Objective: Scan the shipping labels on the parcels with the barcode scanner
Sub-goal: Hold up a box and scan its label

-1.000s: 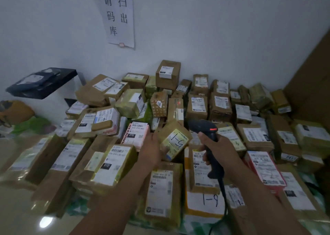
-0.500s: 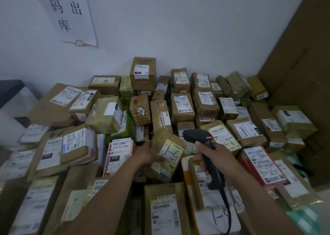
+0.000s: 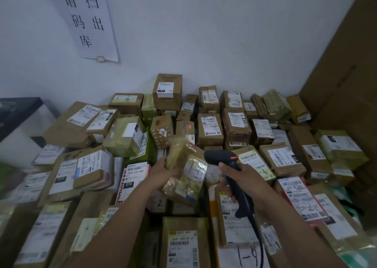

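From my remote seat I am watching the left hand (image 3: 161,173) gripping a small tape-wrapped parcel (image 3: 183,188), fingers curling round its left side and lifting it clear above the middle of the parcel heap (image 3: 212,129). The parcel is tilting and blurring, and its white label (image 3: 194,171) with handwritten marks is facing up toward the camera. The right hand (image 3: 246,178) is clenching the handle of the black barcode scanner (image 3: 219,158), whose head is pointing left and sitting just beside the label. The scanner's cable (image 3: 258,237) is trailing down toward the heap's near edge. A pink parcel marked 070 (image 3: 132,176) is lying just left of the left wrist. A paper sign (image 3: 89,21) is hanging on the wall beyond the heap's far edge.
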A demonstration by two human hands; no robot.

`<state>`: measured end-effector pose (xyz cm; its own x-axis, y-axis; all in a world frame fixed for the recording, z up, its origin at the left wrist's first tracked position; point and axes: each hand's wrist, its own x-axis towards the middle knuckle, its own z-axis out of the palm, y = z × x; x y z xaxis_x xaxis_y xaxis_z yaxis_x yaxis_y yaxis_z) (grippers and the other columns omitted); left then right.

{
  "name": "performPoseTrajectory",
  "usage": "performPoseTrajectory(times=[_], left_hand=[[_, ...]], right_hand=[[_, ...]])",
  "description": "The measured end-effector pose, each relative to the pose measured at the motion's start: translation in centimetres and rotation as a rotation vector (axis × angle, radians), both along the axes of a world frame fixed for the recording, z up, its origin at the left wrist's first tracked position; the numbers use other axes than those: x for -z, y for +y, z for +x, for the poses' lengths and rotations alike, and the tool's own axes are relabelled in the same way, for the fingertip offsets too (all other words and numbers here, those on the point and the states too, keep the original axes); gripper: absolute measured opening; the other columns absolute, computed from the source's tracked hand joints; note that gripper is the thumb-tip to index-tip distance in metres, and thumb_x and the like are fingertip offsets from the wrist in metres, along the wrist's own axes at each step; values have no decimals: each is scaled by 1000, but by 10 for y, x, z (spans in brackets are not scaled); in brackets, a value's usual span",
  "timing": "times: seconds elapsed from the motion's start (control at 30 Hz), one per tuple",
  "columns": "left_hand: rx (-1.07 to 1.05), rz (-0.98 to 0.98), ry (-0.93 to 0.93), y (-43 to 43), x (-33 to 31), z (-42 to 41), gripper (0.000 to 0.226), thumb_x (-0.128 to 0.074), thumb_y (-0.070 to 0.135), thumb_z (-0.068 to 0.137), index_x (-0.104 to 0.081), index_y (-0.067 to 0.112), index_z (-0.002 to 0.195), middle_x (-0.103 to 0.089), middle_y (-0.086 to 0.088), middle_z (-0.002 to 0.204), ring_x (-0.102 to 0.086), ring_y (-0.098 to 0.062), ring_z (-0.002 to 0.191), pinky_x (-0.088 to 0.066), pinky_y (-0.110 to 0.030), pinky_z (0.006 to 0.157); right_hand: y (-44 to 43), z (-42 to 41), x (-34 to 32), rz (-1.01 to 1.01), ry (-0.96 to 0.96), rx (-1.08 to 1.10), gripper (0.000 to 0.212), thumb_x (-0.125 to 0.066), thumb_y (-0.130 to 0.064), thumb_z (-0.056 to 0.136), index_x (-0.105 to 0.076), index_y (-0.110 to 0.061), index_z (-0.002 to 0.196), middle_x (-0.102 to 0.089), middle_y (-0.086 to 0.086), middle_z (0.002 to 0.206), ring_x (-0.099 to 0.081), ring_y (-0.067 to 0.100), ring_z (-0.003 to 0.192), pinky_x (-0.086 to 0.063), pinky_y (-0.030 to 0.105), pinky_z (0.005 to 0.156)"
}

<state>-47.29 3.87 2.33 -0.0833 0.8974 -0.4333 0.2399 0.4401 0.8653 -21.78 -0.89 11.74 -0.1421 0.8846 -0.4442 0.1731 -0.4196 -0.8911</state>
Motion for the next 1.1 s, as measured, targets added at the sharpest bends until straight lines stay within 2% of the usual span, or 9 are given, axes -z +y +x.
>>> performPoseTrajectory(times=[0.1,0.2,0.33,0.63,0.8,1.0,1.1], left_hand=[[-217,143,-191,3,-17,-10,45,-71,14,87,-52,23,127,-67,-2,111,-67,-23,97,-57,-40,80],[-331,259,-260,3,-27,-23,57,-67,8,87,-48,23,139,-66,-5,120,-66,-28,104,-56,-45,82],[-361,343,-224,2,-36,-34,78,-78,11,77,-42,24,144,-65,-4,125,-63,-28,111,-52,-53,95],[-383,392,-175,-4,-47,-33,75,-76,4,80,-40,23,142,-63,-2,120,-62,-22,105,-55,-47,88],[-385,383,-197,-4,-43,-33,81,-80,8,77,-39,25,144,-63,-1,123,-62,-25,110,-52,-52,95],[-360,359,-190,-2,-43,-34,89,-81,11,75,-35,27,148,-61,-3,130,-61,-25,113,-52,-53,95],[-361,344,-174,1,-41,-33,86,-79,9,78,-34,25,149,-60,-4,130,-62,-23,110,-55,-44,88]], right_hand=[[2,0,-7,14,0,-8,42,-67,-40,89,-63,1,97,-69,21,77,-58,21,51,-49,29,47],[1,-3,-13,43,1,-32,43,-66,-39,91,-62,3,100,-70,20,78,-58,21,51,-49,29,45],[-1,-4,-20,115,-25,-60,39,-66,-38,91,-62,0,96,-70,25,83,-57,21,49,-49,29,45],[-10,-6,-35,144,-69,-132,46,-63,-37,94,-62,8,101,-68,29,88,-57,18,48,-49,26,46],[-11,-8,-37,154,-89,-140,42,-62,-38,94,-63,4,92,-70,24,81,-58,17,46,-49,27,46],[-11,-11,-36,168,-82,-136,44,-63,-37,94,-62,7,95,-69,25,78,-57,18,45,-48,27,44],[-7,-10,-35,168,-100,-136,46,-62,-38,94,-63,8,98,-70,26,82,-58,17,46,-49,26,45]])
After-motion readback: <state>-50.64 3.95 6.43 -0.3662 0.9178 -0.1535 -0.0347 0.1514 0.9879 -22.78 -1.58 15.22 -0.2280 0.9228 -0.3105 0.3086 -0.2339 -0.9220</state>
